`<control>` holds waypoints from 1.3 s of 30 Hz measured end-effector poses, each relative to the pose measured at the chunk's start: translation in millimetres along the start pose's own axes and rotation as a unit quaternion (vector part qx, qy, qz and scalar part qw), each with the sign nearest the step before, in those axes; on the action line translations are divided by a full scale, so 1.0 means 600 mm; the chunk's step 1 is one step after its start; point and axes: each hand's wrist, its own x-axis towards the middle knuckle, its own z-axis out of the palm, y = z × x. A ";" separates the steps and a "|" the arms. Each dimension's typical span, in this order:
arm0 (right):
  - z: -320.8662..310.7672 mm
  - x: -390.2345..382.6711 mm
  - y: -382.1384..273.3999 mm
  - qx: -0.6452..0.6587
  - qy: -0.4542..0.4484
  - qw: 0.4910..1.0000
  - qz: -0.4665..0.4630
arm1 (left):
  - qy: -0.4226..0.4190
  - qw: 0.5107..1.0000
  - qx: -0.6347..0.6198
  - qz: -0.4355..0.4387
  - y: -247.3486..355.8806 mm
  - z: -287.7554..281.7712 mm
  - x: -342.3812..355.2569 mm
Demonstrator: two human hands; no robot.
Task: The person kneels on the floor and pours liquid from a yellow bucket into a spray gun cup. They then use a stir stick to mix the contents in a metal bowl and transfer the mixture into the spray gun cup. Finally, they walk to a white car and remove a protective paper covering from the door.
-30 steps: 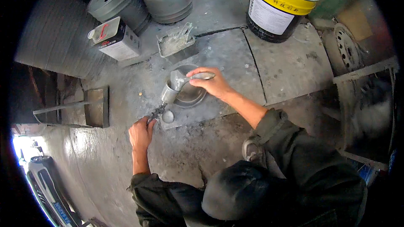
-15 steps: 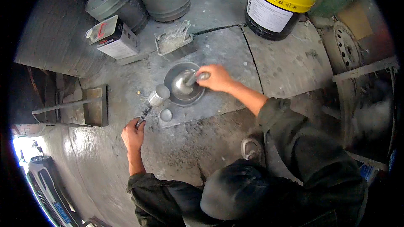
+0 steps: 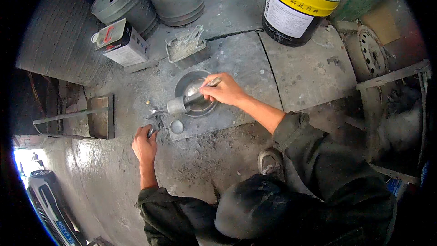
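Note:
My left hand [image 3: 144, 145] is closed round the handle of what looks like a spray gun [image 3: 157, 111] with a silvery metal cup [image 3: 175, 105]. The cup lies tipped, its mouth over the left rim of a round metal basin [image 3: 182, 82]. In my right hand [image 3: 224, 89] I pinch a brush [image 3: 195, 96] by its handle, the head pointing down at the cup's mouth. My fingers and the cup partly hide the brush head. Shiny liquid shows in the basin. A small round lid [image 3: 177, 126] rests on the slab just below the cup.
Behind the basin stands a small tray [image 3: 187, 57] heaped with pale, stringy residue. Farther back are a rectangular can [image 3: 122, 45], two grey drums [image 3: 175, 0] and a yellow-and-black bucket [image 3: 291, 16]. A metal frame [image 3: 100, 116] stands left; a wheel rim [image 3: 371, 52] leans at right.
The cup has tipped over toward the basin, its mouth now facing right. My right hand has brought the brush down and left from above the basin to the cup's mouth.

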 end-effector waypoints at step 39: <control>-0.540 0.093 -0.373 -0.533 0.117 0.836 0.065 | -0.131 0.942 -0.297 0.090 0.180 -0.003 -0.023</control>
